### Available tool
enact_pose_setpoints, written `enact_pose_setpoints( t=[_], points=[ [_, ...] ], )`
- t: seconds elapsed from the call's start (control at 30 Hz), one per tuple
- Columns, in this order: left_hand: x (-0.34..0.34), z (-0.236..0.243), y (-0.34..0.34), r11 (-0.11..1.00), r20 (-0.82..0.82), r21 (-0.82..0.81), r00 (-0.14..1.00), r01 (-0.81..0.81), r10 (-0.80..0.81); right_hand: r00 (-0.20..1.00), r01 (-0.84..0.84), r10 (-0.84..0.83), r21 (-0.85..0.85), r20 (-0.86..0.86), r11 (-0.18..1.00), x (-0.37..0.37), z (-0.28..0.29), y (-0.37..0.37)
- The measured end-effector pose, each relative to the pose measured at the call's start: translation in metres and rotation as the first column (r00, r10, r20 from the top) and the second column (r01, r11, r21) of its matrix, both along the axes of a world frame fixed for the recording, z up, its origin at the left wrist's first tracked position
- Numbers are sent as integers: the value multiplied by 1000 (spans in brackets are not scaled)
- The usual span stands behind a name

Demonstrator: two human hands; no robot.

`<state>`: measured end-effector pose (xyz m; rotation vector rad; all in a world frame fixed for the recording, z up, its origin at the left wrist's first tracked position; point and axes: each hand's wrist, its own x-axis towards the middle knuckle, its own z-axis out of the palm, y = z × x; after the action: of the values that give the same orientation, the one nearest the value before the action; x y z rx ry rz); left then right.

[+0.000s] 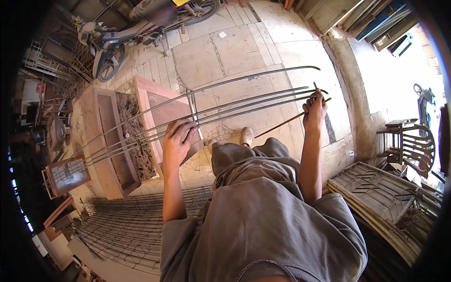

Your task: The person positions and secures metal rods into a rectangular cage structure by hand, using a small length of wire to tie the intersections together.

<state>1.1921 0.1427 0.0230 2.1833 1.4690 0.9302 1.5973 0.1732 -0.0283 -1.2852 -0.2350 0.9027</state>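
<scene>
A grille of long thin metal rods (244, 78) stretches across in front of me, several of them side by side, joined by a narrow crossbar (192, 108). The far rod ends in a small hook at the right. My left hand (177, 140) is closed with curled fingers over the nearer rods, just beside the crossbar. At their right end my right hand (315, 112) pinches the hooked tip of a rod. A thin brown rod (281, 124) slants through that same hand, pointing down to the left. The exact grip of its fingers is partly hidden.
Under the grille stand pinkish wooden box frames (115, 185). Many thin rods (136, 221) lie on the floor at lower left. A motorbike (110, 42) is parked at the far left. Carved wooden panels (376, 192) and a slatted chair (416, 145) stand at the right.
</scene>
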Motion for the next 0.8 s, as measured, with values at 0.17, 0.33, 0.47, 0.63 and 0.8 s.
enact_pose_setpoints(
  t=[0.17, 0.33, 0.47, 0.63, 0.8],
  points=[
    [0, 3, -2, 1000, 3, -12, 1000, -1, 1, 999, 49, -49, -38, 19, 998, -8, 7, 4],
    [-1, 4, -2, 1000, -19, -21, 1000, 3, -4, 1000, 16, -17, -15, -25, 1000, -8, 7, 1],
    [6, 47, -4, 984, -36, -175, 999, -25, 19, 1000, -4, 4, 28, -5, 1000, -1, 0, 1],
    [55, 110, 41, 984, -95, 16, 980, 179, -177, 1000, -8, 8, 21, 10, 1000, -3, 1, 3],
    [227, 51, 113, 801, -261, -380, 777, 463, -573, 999, -10, 9, 27, 35, 1000, 1, 0, 3]
  ],
)
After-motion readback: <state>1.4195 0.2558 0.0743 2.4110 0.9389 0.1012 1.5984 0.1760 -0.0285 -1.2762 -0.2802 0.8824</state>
